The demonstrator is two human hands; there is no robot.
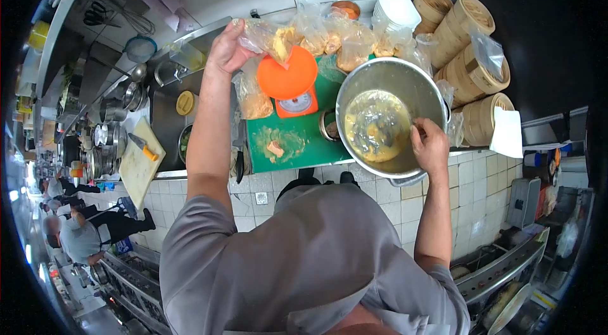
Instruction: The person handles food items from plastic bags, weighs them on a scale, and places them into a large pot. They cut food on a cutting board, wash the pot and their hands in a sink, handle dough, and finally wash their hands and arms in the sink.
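Note:
My left hand (229,49) is raised at the upper left, its fingers closed on a clear plastic bag (269,40) with yellow food in it. The bag hangs over the orange pan of a kitchen scale (296,102). At the right, my right hand (432,147) is closed at the near right rim of a large metal pot (437,99), fingertips over its inside wall. Wet, yellowish liquid with pieces (377,125) covers the pot's bottom. A small pinkish-orange piece (275,149) and yellow smears lie on the green cutting board (320,156).
Filled plastic bags (354,49), white containers (397,12) and bamboo steamers (465,78) line the back and right. Left are a sink (166,91) and a pale board (140,173) with an orange-handled knife (144,147). Another person (82,237) stands at far left.

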